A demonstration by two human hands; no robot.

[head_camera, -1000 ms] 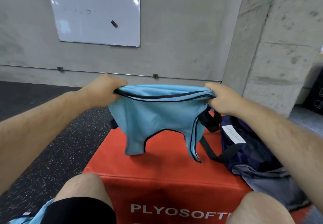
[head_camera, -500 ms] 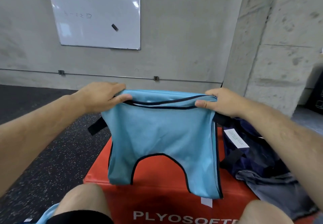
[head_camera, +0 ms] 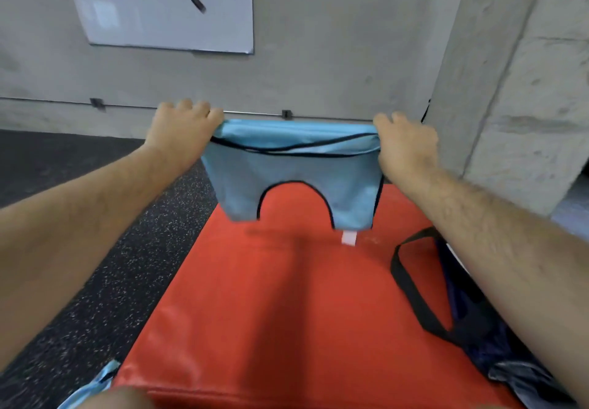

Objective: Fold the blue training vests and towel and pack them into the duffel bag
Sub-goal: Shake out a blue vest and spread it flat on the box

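Note:
A light blue training vest (head_camera: 296, 169) with black trim hangs stretched between both hands, above the far end of the red plyo box (head_camera: 271, 297). My left hand (head_camera: 183, 128) grips its left top corner and my right hand (head_camera: 403, 144) grips its right top corner. Both arms are stretched far forward. A small white tag (head_camera: 349, 238) dangles below the vest's right strap end. The dark navy duffel bag (head_camera: 478, 329) lies on the box's right side, partly hidden by my right forearm, with a black strap (head_camera: 404, 278) looping out. Another bit of light blue fabric (head_camera: 95, 386) shows at the bottom left.
Speckled black rubber floor (head_camera: 95, 281) lies left of the box. A concrete wall with a whiteboard (head_camera: 165, 3) stands ahead, and a concrete pillar (head_camera: 516, 89) stands at the right. My knee (head_camera: 118, 399) shows at the bottom edge.
Both hands have pushed the vest forward, away from me, toward the far end of the box. The view has tilted down, showing more of the box top.

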